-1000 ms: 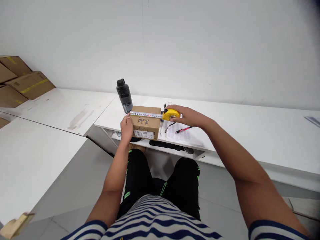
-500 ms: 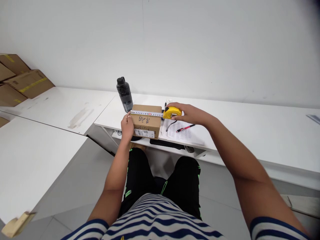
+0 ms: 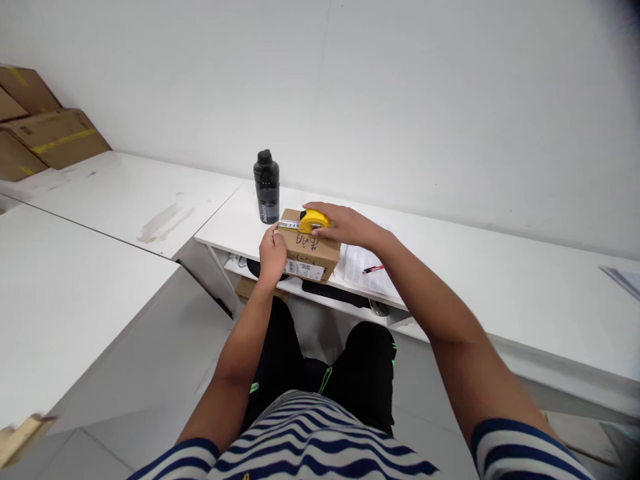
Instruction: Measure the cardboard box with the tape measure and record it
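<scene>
A small brown cardboard box [image 3: 313, 257] with black handwriting and a white label sits at the front edge of the white desk [image 3: 500, 293]. My right hand [image 3: 345, 225] is closed around a yellow tape measure [image 3: 313, 220] resting on the box top. Only a short stretch of the tape blade [image 3: 289, 225] is out. My left hand [image 3: 273, 252] pinches the blade's end at the box's left top corner and rests against the box's left side.
A black water bottle [image 3: 267, 187] stands just behind the box. Printed papers [image 3: 365, 261] with a red pen [image 3: 373, 269] lie to the right. A keyboard shelf [image 3: 330, 293] hangs under the desk. Cardboard boxes [image 3: 45, 137] are stacked far left on another white table [image 3: 125, 200].
My right hand slid the tape measure leftward over the box top, and most of the blade went back into the case. The camera view shifted slightly.
</scene>
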Action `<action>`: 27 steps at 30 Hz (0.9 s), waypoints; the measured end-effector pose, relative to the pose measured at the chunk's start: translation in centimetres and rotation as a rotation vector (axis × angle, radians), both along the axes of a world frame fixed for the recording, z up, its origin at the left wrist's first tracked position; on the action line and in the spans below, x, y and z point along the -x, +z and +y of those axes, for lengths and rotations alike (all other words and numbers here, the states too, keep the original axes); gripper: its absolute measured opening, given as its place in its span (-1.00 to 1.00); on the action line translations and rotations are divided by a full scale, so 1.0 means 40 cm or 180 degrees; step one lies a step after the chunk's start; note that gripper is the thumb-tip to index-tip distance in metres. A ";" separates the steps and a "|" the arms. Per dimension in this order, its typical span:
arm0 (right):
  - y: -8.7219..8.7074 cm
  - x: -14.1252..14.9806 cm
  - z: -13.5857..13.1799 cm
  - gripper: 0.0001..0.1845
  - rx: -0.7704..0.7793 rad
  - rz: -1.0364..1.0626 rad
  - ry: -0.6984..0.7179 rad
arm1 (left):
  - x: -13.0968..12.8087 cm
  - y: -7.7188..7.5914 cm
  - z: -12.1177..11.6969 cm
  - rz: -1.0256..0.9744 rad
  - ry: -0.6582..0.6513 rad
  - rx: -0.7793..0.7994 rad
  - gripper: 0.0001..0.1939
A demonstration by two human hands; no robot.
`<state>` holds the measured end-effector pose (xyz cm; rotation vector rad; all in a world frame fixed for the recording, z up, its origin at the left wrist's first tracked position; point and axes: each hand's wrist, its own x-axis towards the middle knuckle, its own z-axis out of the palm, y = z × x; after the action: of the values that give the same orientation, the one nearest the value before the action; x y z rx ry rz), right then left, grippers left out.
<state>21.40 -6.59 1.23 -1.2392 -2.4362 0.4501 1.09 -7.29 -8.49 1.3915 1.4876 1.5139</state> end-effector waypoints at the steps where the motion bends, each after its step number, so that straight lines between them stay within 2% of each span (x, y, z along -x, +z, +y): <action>1: -0.003 0.024 0.013 -0.28 -0.0005 -0.0015 0.0031 | -0.001 -0.001 -0.001 -0.0021 -0.0006 -0.0008 -0.58; 8: -0.019 0.141 0.083 -0.24 -0.0104 0.0027 0.0341 | 0.000 -0.022 -0.005 -0.0291 -0.0178 -0.0099 -0.59; 14: -0.016 0.149 0.068 -0.26 -0.0118 -0.0014 0.0243 | -0.007 -0.038 -0.002 -0.0675 -0.0209 0.0150 -0.41; 19: -0.017 0.073 0.010 -0.27 -0.0235 -0.0088 0.0036 | -0.022 -0.025 -0.007 -0.0614 0.0115 -0.0207 -0.53; 27: -0.003 -0.144 -0.104 -0.34 0.0169 0.0181 -0.0373 | -0.022 -0.008 -0.003 -0.0292 0.0306 -0.0291 -0.65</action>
<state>27.15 -10.73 1.12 -1.3635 -2.3039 0.5120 1.97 -7.40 -8.81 1.2998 1.4636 1.7012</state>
